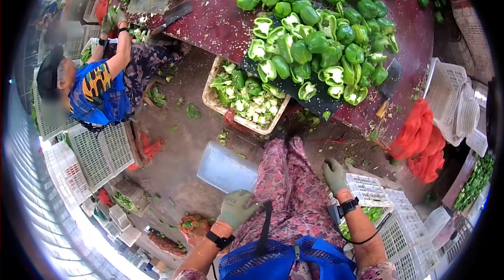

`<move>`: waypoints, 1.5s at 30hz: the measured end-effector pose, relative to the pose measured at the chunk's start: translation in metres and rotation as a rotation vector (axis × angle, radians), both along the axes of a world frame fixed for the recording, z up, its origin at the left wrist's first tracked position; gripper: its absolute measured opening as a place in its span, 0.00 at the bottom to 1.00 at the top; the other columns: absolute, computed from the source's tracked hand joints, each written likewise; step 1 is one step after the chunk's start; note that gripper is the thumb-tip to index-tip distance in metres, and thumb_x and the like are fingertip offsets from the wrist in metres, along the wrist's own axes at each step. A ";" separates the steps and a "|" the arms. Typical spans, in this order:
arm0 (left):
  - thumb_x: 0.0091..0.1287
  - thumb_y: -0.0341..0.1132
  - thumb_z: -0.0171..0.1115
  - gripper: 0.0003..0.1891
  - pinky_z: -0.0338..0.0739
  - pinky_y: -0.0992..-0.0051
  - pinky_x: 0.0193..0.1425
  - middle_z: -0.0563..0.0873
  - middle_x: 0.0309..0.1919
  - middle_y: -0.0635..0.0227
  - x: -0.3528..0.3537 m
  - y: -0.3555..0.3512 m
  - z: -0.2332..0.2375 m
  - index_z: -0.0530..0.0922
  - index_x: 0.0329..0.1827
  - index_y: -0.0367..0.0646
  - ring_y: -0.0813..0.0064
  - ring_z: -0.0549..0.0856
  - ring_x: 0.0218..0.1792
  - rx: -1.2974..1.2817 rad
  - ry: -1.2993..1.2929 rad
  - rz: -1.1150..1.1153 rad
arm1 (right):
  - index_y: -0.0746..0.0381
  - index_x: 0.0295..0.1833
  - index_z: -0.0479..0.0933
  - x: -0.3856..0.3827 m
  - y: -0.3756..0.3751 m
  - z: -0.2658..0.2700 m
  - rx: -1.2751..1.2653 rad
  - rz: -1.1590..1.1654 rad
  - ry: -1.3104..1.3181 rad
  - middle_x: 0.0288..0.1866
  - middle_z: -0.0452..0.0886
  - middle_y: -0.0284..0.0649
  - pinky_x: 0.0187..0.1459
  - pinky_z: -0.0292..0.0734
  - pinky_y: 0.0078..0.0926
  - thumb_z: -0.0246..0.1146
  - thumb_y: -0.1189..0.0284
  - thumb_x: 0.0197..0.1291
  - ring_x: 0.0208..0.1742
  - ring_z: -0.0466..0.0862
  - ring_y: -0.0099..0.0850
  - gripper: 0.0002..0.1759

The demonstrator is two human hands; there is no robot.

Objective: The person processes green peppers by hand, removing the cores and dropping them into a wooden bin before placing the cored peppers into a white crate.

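My left hand (237, 208), in a greenish glove, is beside my left thigh; its fingers look loosely bent and nothing shows in them. My right hand (335, 175), gloved too, hangs by my right leg near a white crate (370, 192), its fingers curled and their inner side hidden. In front of me, halved and whole green peppers (315, 43) are heaped on the dark red table (210, 22). A knife (391, 78) with a wooden handle lies right of the heap. Below the table edge stands a bin (210, 96) of pepper cores and scraps.
A pale blue plastic box (226, 167) is on the floor by my left leg. Red mesh bags (420, 143) hang at the table's right corner. A co-worker (100, 80) sits at the left near another knife (176, 14). White crates (100, 146) stand on both sides.
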State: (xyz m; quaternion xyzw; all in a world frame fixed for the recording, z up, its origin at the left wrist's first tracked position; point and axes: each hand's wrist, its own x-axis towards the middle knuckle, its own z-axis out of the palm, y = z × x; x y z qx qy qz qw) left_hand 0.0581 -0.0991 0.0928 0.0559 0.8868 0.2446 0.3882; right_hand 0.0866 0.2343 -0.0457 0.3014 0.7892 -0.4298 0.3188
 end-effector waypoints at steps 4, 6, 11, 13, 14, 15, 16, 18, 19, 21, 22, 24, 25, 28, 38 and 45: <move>0.58 0.45 0.70 0.15 0.78 0.63 0.42 0.84 0.36 0.62 0.002 0.012 0.023 0.82 0.38 0.44 0.60 0.83 0.38 -0.018 0.002 -0.007 | 0.64 0.49 0.79 0.006 0.013 0.040 0.034 0.130 -0.029 0.47 0.83 0.54 0.52 0.76 0.38 0.57 0.64 0.64 0.51 0.82 0.49 0.16; 0.57 0.45 0.70 0.15 0.78 0.63 0.42 0.84 0.37 0.62 0.005 0.010 0.029 0.82 0.40 0.45 0.59 0.83 0.38 -0.029 0.044 -0.017 | 0.62 0.49 0.79 0.012 0.021 0.051 0.017 0.120 -0.052 0.45 0.83 0.53 0.51 0.77 0.39 0.57 0.64 0.64 0.50 0.83 0.49 0.16; 0.59 0.45 0.65 0.14 0.77 0.59 0.44 0.84 0.38 0.62 0.001 -0.013 0.045 0.81 0.43 0.49 0.58 0.83 0.40 -0.273 0.103 -0.073 | 0.64 0.49 0.79 0.035 0.033 0.055 0.014 0.050 -0.074 0.37 0.84 0.50 0.41 0.78 0.34 0.58 0.64 0.64 0.36 0.85 0.39 0.16; 0.59 0.44 0.64 0.13 0.76 0.58 0.43 0.84 0.37 0.62 0.005 -0.028 0.044 0.81 0.43 0.50 0.57 0.83 0.39 -0.333 0.161 -0.075 | 0.63 0.48 0.80 0.029 0.030 0.059 0.023 0.053 -0.098 0.37 0.83 0.50 0.41 0.78 0.34 0.57 0.63 0.64 0.37 0.84 0.39 0.16; 0.58 0.43 0.64 0.12 0.76 0.58 0.43 0.84 0.37 0.62 0.005 -0.037 0.041 0.81 0.42 0.50 0.57 0.83 0.39 -0.343 0.171 -0.072 | 0.61 0.48 0.80 0.025 0.029 0.061 0.011 0.048 -0.125 0.40 0.84 0.52 0.45 0.77 0.37 0.57 0.62 0.64 0.42 0.84 0.44 0.16; 0.58 0.42 0.64 0.12 0.76 0.57 0.43 0.84 0.37 0.61 0.003 -0.043 0.038 0.81 0.42 0.50 0.57 0.83 0.39 -0.353 0.180 -0.068 | 0.60 0.48 0.81 0.015 0.026 0.069 -0.001 0.043 -0.152 0.43 0.84 0.53 0.50 0.77 0.40 0.57 0.61 0.63 0.48 0.83 0.49 0.17; 0.58 0.41 0.63 0.11 0.76 0.57 0.43 0.84 0.36 0.62 -0.002 -0.049 0.036 0.81 0.42 0.50 0.57 0.83 0.39 -0.352 0.168 -0.057 | 0.60 0.47 0.82 -0.001 0.021 0.083 0.000 0.100 -0.111 0.43 0.84 0.54 0.51 0.77 0.40 0.57 0.60 0.62 0.48 0.83 0.49 0.17; 0.58 0.40 0.62 0.10 0.76 0.56 0.43 0.84 0.35 0.62 -0.015 -0.058 0.029 0.81 0.41 0.50 0.57 0.83 0.39 -0.347 0.147 -0.032 | 0.61 0.47 0.82 -0.024 0.008 0.104 -0.042 0.192 -0.149 0.43 0.84 0.53 0.51 0.77 0.40 0.58 0.58 0.61 0.48 0.83 0.49 0.19; 0.58 0.40 0.62 0.10 0.77 0.57 0.43 0.84 0.35 0.62 -0.020 -0.066 0.024 0.81 0.41 0.50 0.57 0.83 0.39 -0.349 0.150 -0.058 | 0.61 0.46 0.82 -0.033 0.001 0.113 -0.063 0.235 -0.172 0.43 0.84 0.53 0.52 0.77 0.40 0.58 0.57 0.60 0.48 0.83 0.49 0.20; 0.58 0.39 0.62 0.08 0.77 0.57 0.43 0.84 0.34 0.63 -0.031 -0.083 0.008 0.82 0.39 0.50 0.57 0.83 0.39 -0.347 0.152 -0.118 | 0.60 0.44 0.82 -0.045 -0.015 0.120 -0.065 0.406 -0.220 0.42 0.84 0.50 0.52 0.77 0.40 0.61 0.50 0.57 0.47 0.83 0.47 0.24; 0.58 0.38 0.61 0.08 0.77 0.57 0.44 0.84 0.34 0.62 -0.039 -0.093 0.000 0.82 0.39 0.50 0.56 0.83 0.39 -0.325 0.145 -0.123 | 0.59 0.44 0.82 -0.049 -0.024 0.121 -0.039 0.450 -0.200 0.41 0.84 0.49 0.52 0.76 0.41 0.60 0.52 0.57 0.47 0.83 0.47 0.22; 0.58 0.37 0.61 0.07 0.77 0.58 0.44 0.85 0.34 0.62 -0.058 -0.113 -0.014 0.82 0.37 0.49 0.56 0.84 0.38 -0.281 0.119 -0.138 | 0.57 0.43 0.82 -0.050 -0.042 0.118 -0.031 0.500 -0.169 0.40 0.84 0.48 0.52 0.76 0.41 0.60 0.55 0.57 0.48 0.83 0.47 0.18; 0.60 0.38 0.61 0.08 0.77 0.58 0.43 0.85 0.35 0.61 -0.065 -0.126 -0.018 0.83 0.39 0.49 0.56 0.84 0.38 -0.277 0.099 -0.152 | 0.57 0.43 0.82 -0.043 -0.049 0.108 -0.048 0.506 -0.151 0.40 0.84 0.47 0.52 0.76 0.41 0.59 0.57 0.57 0.48 0.83 0.46 0.17; 0.63 0.40 0.60 0.10 0.78 0.60 0.43 0.85 0.38 0.58 -0.106 -0.175 -0.022 0.83 0.43 0.47 0.56 0.84 0.39 -0.236 -0.081 -0.153 | 0.56 0.43 0.82 -0.043 -0.084 0.104 -0.097 0.441 -0.180 0.40 0.84 0.46 0.52 0.77 0.41 0.59 0.61 0.57 0.48 0.83 0.46 0.14; 0.65 0.40 0.62 0.17 0.80 0.67 0.45 0.85 0.45 0.59 -0.190 -0.287 0.046 0.80 0.53 0.42 0.64 0.84 0.44 0.891 -1.148 -0.362 | 0.65 0.53 0.78 -0.010 -0.177 0.176 -1.161 0.424 -0.503 0.45 0.86 0.42 0.49 0.77 0.30 0.60 0.71 0.61 0.44 0.82 0.27 0.16; 0.63 0.38 0.62 0.17 0.80 0.67 0.49 0.85 0.46 0.57 -0.184 -0.226 -0.013 0.80 0.54 0.45 0.60 0.85 0.45 0.446 -1.454 -0.836 | 0.60 0.51 0.80 -0.067 -0.218 0.094 -1.211 0.795 -0.313 0.45 0.84 0.53 0.49 0.78 0.43 0.58 0.70 0.54 0.48 0.83 0.50 0.18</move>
